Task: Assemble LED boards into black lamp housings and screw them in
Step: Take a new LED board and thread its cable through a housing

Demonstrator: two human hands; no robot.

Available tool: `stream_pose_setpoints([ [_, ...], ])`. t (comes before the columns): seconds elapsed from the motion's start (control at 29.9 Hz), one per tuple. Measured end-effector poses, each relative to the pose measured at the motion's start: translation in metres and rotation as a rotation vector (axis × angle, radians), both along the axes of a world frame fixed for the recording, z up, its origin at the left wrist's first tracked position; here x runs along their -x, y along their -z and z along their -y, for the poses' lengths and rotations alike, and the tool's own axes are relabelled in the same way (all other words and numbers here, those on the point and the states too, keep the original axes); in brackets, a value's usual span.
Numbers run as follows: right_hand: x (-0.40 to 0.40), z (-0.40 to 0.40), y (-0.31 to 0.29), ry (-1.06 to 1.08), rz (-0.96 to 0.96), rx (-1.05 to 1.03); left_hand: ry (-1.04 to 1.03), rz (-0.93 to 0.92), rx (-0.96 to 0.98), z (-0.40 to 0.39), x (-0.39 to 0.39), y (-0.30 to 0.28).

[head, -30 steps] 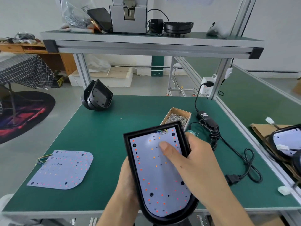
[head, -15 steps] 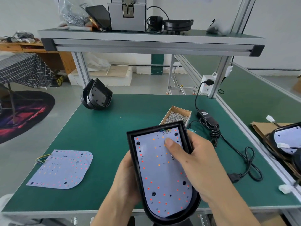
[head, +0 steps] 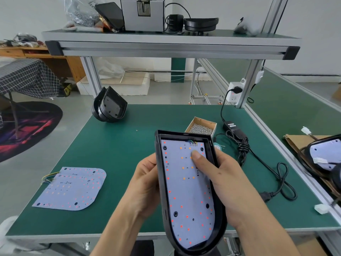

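Note:
A black lamp housing (head: pixel 219 215) is held tilted above the near edge of the green table, with a white LED board (head: pixel 184 191) lying inside it. My left hand (head: pixel 145 187) grips the housing's left side from behind. My right hand (head: pixel 228 183) wraps the right side, its thumb pressing on the board's upper part. Loose LED boards (head: pixel 72 189) lie stacked at the table's left. A small cardboard box of screws (head: pixel 201 127) sits just behind the housing. Empty black housings (head: pixel 110 108) stand stacked at the far left corner.
A black power adapter with coiled cable (head: pixel 241 141) lies right of the screw box, plugged into a white socket (head: pixel 235 93). Another housing with a board (head: pixel 324 154) rests on cardboard at the right. An overhead shelf (head: pixel 166 45) carries a grey machine.
The housing has tilted more upright and shifted slightly right. My right thumb slid up and to the right across the board. My left hand has come further round the left side.

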State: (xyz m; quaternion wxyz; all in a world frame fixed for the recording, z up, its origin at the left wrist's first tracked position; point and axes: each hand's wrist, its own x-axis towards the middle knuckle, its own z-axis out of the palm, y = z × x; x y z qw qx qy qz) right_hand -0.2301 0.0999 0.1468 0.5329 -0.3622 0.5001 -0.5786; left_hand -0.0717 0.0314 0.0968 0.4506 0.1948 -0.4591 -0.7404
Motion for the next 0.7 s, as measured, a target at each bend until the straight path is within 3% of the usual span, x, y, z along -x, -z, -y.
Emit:
stream_pose_setpoints([
  [0.17,-0.003,-0.003,0.003,-0.033,0.077,-0.088,-0.169,0.109,0.056,-0.001,0.005,-0.002],
  [0.44,-0.004,-0.004,-0.003,-0.072,0.162,-0.103,-0.279,0.111,0.148,-0.002,0.008,-0.008],
  [0.7,-0.003,-0.01,-0.011,-0.019,0.09,-0.036,-0.204,0.146,0.283,-0.004,0.004,-0.018],
])
